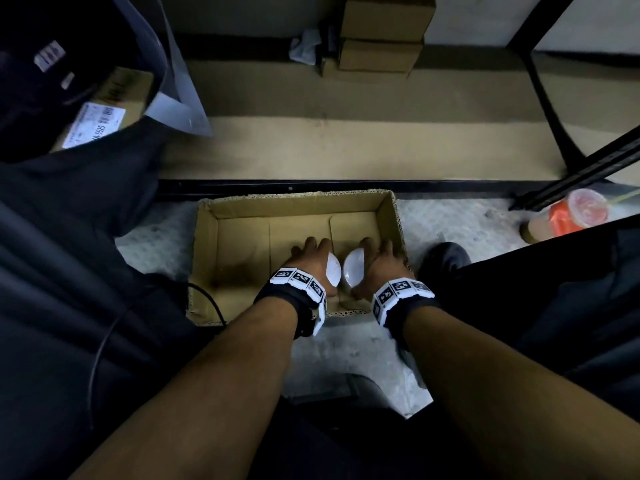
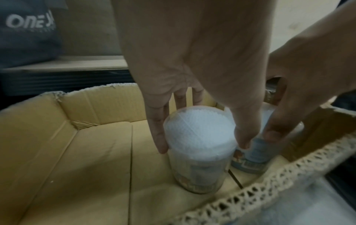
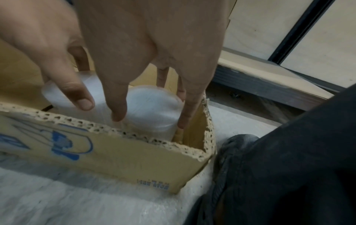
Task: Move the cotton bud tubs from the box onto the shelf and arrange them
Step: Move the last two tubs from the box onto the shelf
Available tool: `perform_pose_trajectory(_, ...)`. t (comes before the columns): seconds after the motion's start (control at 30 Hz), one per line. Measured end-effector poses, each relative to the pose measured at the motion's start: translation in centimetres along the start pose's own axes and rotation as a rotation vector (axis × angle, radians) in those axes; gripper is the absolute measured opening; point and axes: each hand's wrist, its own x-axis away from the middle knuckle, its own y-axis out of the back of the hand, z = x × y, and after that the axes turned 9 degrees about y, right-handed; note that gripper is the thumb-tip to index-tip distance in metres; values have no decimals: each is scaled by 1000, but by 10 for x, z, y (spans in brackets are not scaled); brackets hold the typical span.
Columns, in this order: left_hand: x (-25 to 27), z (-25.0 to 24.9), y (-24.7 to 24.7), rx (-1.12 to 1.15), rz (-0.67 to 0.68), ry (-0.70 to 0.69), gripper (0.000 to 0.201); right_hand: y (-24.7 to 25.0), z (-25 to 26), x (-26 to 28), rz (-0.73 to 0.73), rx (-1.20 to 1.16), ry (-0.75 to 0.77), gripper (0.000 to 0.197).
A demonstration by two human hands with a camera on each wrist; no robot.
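Note:
An open cardboard box (image 1: 294, 197) stands on the floor in front of a low shelf board (image 1: 346, 150). Two clear cotton bud tubs with white tops stand side by side in its near right corner. My left hand (image 1: 311, 256) reaches down over the left tub (image 2: 200, 134), fingers on one side and thumb on the other, gripping it just below the lid. My right hand (image 1: 379, 261) grips the right tub (image 3: 154, 105) the same way, hard against the box's right wall (image 3: 194, 137). Both tubs rest on the box floor. The remaining box floor (image 2: 86, 159) is bare.
Brown cartons (image 1: 381, 39) are stacked at the back of the shelf board, and a labelled carton (image 1: 100, 116) sits at the left. A black shelf upright (image 1: 547, 84) rises at the right, with an orange drink cup (image 1: 571, 216) near its foot. A black shoe (image 1: 446, 258) stands beside the box.

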Motion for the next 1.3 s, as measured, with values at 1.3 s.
perform_pose_trajectory(1.3, 230, 95, 302, -26, -716, -47, 90, 241, 164, 143, -680, -151, 602, 49)
